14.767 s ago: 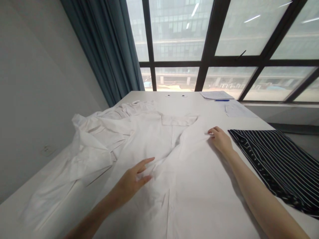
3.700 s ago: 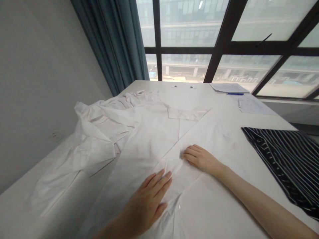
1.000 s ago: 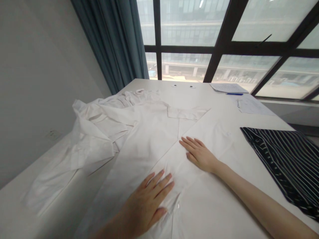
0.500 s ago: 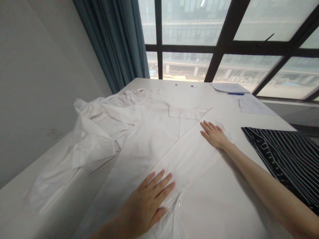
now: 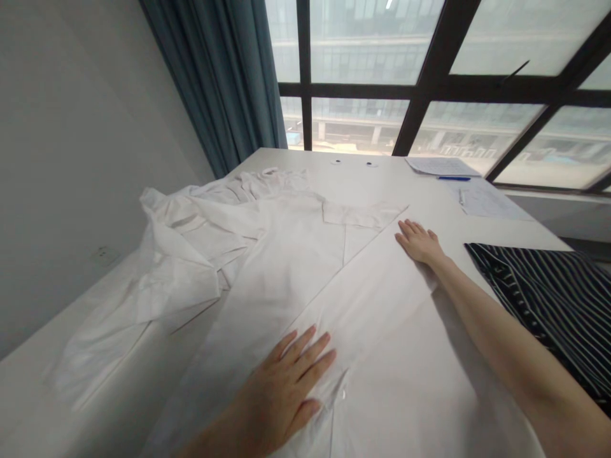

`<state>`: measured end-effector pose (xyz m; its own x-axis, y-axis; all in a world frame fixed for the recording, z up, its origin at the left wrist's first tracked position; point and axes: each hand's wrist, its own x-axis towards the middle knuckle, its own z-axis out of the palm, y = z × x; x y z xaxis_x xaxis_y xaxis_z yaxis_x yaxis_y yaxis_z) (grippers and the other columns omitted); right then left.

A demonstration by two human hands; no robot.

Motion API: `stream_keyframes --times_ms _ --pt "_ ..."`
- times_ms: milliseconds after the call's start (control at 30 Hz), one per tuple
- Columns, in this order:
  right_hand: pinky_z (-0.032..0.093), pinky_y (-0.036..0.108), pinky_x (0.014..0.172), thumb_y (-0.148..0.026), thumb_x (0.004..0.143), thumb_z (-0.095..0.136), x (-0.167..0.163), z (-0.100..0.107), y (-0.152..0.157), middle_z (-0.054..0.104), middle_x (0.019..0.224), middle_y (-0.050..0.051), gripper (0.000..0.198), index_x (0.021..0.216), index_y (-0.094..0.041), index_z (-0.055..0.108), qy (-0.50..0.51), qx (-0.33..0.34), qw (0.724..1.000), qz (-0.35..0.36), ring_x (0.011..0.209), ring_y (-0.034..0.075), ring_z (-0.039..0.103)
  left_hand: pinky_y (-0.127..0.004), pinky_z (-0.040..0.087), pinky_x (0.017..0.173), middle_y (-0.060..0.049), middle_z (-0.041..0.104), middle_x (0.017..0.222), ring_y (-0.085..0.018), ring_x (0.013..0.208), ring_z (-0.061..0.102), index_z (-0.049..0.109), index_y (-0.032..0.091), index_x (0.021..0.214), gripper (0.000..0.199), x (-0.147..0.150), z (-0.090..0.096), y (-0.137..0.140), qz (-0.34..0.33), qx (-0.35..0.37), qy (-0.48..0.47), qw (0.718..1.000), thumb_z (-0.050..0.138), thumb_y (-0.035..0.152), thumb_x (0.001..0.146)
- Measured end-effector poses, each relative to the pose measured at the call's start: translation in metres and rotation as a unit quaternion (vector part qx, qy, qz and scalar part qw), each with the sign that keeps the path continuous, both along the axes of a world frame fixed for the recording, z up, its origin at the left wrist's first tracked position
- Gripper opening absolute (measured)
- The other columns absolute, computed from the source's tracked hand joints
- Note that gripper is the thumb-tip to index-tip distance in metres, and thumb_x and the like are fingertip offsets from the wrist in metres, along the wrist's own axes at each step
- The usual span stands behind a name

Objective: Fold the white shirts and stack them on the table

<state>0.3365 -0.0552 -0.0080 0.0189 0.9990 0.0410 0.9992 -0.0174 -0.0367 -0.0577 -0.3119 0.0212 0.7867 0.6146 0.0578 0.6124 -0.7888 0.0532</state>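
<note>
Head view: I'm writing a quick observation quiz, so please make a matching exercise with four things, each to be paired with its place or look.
1. Left hand
2. Right hand
3. Pen
4. Cloth at the right edge

A. Farther from the camera, on the white shirt
B. Black with pale stripes
C. Nearer the camera, on the white shirt
D. Blue, by the papers

Pairs: 1-C, 2-A, 3-D, 4-B
</note>
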Motion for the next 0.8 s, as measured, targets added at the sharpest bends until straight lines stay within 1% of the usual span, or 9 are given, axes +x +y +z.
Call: stream_keyframes --times_ms 167,367,400,467,567,633,667,700,800 --pt "0.025 0.058 0.112 -0.051 0.098 0.018 0.007 -0.003 0.018 0.030 0.159 0.009 0.063 0.151 -0.022 0.033 0.001 0.013 1.000 -0.019 0.144 0.027 0.028 -0.038 0.012 0.121 0.002 0.022 0.162 -0.023 0.149 0.017 0.023 0.024 0.154 0.070 0.000 0.000 0.001 -0.002 0.004 0.002 1.000 0.054 0.026 0.092" --pt "0.029 0.063 0.107 -0.048 0.097 0.022 0.009 -0.002 0.026 0.037 0.155 0.010 0.060 0.148 -0.021 0.040 -0.003 0.054 0.998 -0.044 0.139 0.035 0.035 -0.039 0.015 0.120 0.001 0.022 0.162 -0.024 0.149 0.018 0.024 0.025 0.154 0.069 0.001 0.000 0.001 0.003 -0.002 0.007 1.000 0.055 0.029 0.093" --pt "0.028 0.064 0.107 -0.045 0.097 0.023 0.007 0.001 0.024 0.039 0.154 0.012 0.059 0.147 -0.019 0.041 -0.007 0.069 0.997 -0.045 0.139 0.036 0.035 -0.039 0.015 0.120 0.001 0.022 0.162 -0.024 0.148 0.018 0.024 0.025 0.154 0.068 0.001 0.001 0.000 0.004 -0.002 0.007 1.000 0.054 0.030 0.093" --pt "0.021 0.067 0.109 -0.037 0.098 0.025 -0.002 0.007 0.017 0.038 0.154 0.015 0.056 0.146 -0.015 0.042 -0.016 0.105 0.994 -0.040 0.143 0.037 0.027 -0.039 0.016 0.120 0.001 0.023 0.162 -0.024 0.148 0.018 0.025 0.025 0.154 0.067 0.001 0.001 0.000 0.006 -0.002 0.008 1.000 0.054 0.031 0.094" --pt "0.010 0.059 0.116 -0.022 0.095 0.029 -0.027 0.017 -0.008 0.030 0.158 0.013 0.052 0.144 -0.013 0.044 -0.041 0.154 0.987 0.038 0.148 0.030 0.014 -0.040 0.017 0.120 0.001 0.023 0.162 -0.024 0.148 0.019 0.027 0.025 0.153 0.066 0.001 0.002 -0.001 0.007 0.004 0.006 1.000 0.054 0.032 0.094" --pt "0.011 0.057 0.117 -0.018 0.093 0.034 -0.052 0.021 -0.038 0.032 0.158 0.013 0.049 0.139 -0.013 0.050 -0.062 0.188 0.971 0.132 0.148 0.029 0.016 -0.040 0.017 0.120 0.001 0.023 0.162 -0.024 0.148 0.018 0.027 0.025 0.153 0.066 0.001 0.001 -0.001 0.008 0.008 0.007 1.000 0.054 0.032 0.093" --pt "0.013 0.058 0.116 -0.019 0.092 0.037 -0.065 0.021 -0.056 0.034 0.156 0.014 0.047 0.137 -0.015 0.052 -0.057 0.201 0.966 0.151 0.148 0.030 0.017 -0.040 0.016 0.120 0.001 0.023 0.162 -0.024 0.148 0.018 0.027 0.025 0.153 0.066 0.001 0.000 -0.001 0.007 0.010 0.008 1.000 0.054 0.032 0.093" --pt "0.016 0.057 0.115 -0.020 0.092 0.040 -0.078 0.021 -0.076 0.036 0.155 0.013 0.046 0.135 -0.016 0.054 -0.046 0.198 0.963 0.175 0.147 0.031 0.019 -0.040 0.016 0.120 0.001 0.023 0.162 -0.024 0.148 0.017 0.027 0.025 0.153 0.066 0.001 0.000 -0.001 0.006 0.012 0.008 1.000 0.054 0.032 0.093" --pt "0.024 0.052 0.115 -0.026 0.095 0.041 -0.109 0.019 -0.133 0.039 0.154 0.009 0.043 0.136 -0.020 0.054 0.004 0.128 0.944 0.304 0.146 0.030 0.023 -0.041 0.015 0.120 0.001 0.023 0.162 -0.024 0.149 0.017 0.027 0.025 0.153 0.066 0.001 -0.002 -0.001 0.007 0.020 0.009 1.000 0.054 0.031 0.093"
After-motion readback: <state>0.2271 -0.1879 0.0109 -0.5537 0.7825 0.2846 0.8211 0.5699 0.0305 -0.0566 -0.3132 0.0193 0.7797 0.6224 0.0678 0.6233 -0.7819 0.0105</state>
